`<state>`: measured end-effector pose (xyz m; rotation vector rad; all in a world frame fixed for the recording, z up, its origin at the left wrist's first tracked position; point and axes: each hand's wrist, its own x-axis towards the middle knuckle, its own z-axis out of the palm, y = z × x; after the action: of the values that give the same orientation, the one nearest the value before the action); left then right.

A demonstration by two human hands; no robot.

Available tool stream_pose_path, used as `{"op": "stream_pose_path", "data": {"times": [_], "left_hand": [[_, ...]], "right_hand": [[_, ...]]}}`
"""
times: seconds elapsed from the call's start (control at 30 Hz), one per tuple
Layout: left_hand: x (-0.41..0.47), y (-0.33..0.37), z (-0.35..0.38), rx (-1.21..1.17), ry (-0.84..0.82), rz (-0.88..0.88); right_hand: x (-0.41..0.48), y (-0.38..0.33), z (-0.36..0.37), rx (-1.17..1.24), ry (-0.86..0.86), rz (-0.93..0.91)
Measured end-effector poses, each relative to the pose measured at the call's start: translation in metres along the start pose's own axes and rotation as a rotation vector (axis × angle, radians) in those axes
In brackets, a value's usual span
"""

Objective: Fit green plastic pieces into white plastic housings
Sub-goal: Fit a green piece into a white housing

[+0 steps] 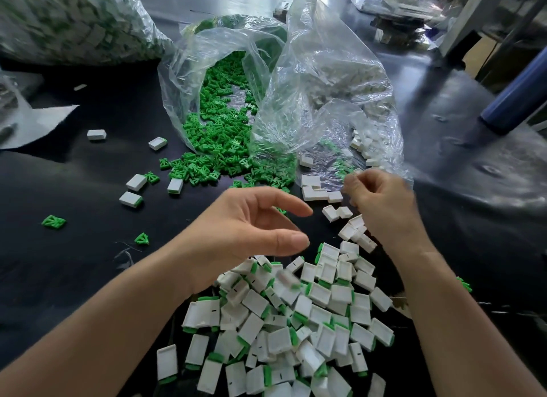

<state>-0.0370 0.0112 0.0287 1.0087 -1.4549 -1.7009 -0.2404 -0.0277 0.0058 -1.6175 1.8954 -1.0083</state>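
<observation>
Left hand (pixel 245 219), fingers relaxed, above housing pile (pixel 296 322)

Pieces (pixel 220 148) left of housings (pixel 315 189)

2 hands (pixel 248 228) (pixel 384 210), 2 open bags (pixel 183 80) (pixel 334 71)

Work surface: black matte tabletop (pixel 74 263), spanning most of the view.
Centre bag: clear crinkled plastic bag (pixel 183 80) lying on the tabletop, mouth open toward the viewer.
Right bag: second clear crumpled plastic bag (pixel 325 71), touching the centre bag's right side.
Far-left bag: large bulging clear plastic sack (pixel 74 18), blurred.
Left edge: flat white sheet (pixel 38 121), possibly foam or paper.
Right side: dark blue cylindrical post (pixel 521 92), tilted, above a grey glossy surface (pixel 488 160).
</observation>
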Motion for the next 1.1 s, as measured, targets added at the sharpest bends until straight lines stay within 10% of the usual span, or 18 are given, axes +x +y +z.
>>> {"op": "stream_pose_path", "data": {"times": [0.5,1.1], "left_hand": [[0.007,0.001,-0.008,-0.11,0.309,0.018],[0.013,-0.012,-0.007,0.098,0.359,-0.019]], "right_hand": [[-0.004,0.0,0.013,-0.614,-0.181,-0.076],[-0.038,-0.03,0.033,-0.036,-0.225,-0.611]]}}
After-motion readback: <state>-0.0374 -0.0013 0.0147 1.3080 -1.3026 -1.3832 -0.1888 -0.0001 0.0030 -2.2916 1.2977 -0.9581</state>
